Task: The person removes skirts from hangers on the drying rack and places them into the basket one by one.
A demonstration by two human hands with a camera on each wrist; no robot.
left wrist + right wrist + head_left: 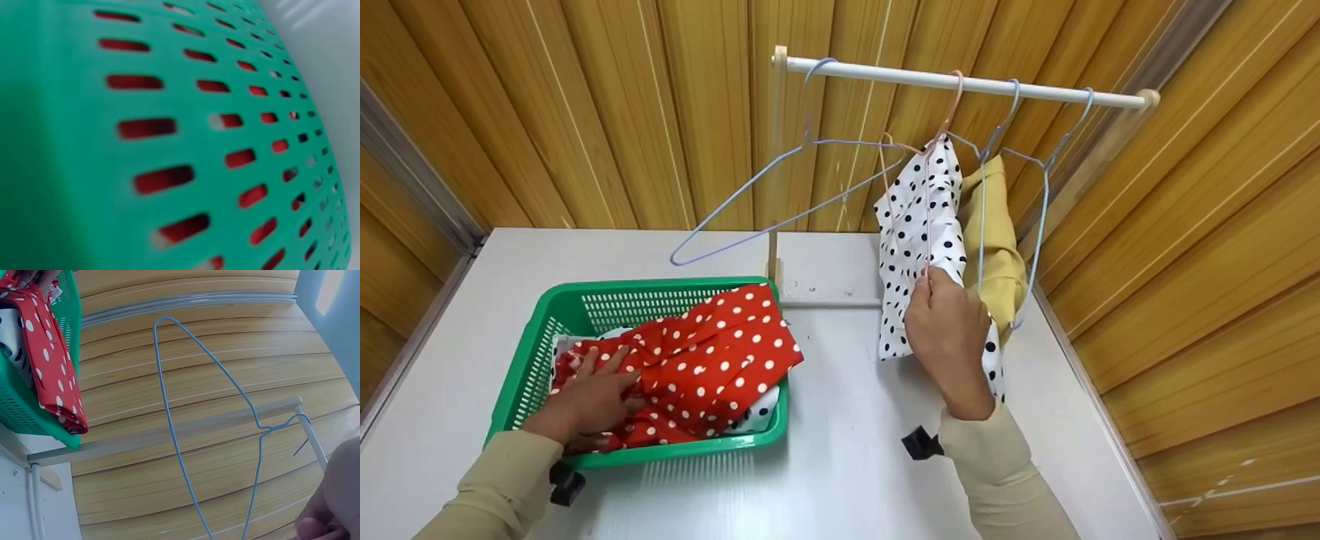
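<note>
My left hand (592,403) rests with spread fingers on a red cloth with white dots (720,360), lying in a green basket (675,452). My right hand (949,330) grips the lower end of a pink hanger (959,94), by a white cloth with black dots (915,217) that hangs on it. The hanger's hook is on a white rod (885,73). In the left wrist view the basket's slotted wall (214,140) hides the hand. Part of the right hand (337,500) shows at the right wrist view's lower right edge.
A bare blue-purple hanger (735,191) hangs left on the rod. Two bluish hangers (1043,217) hang to the right, beside a yellow cloth (997,240). The rack's post (774,247) stands behind the basket on the white table (840,450). Wood-patterned walls (607,112) enclose it.
</note>
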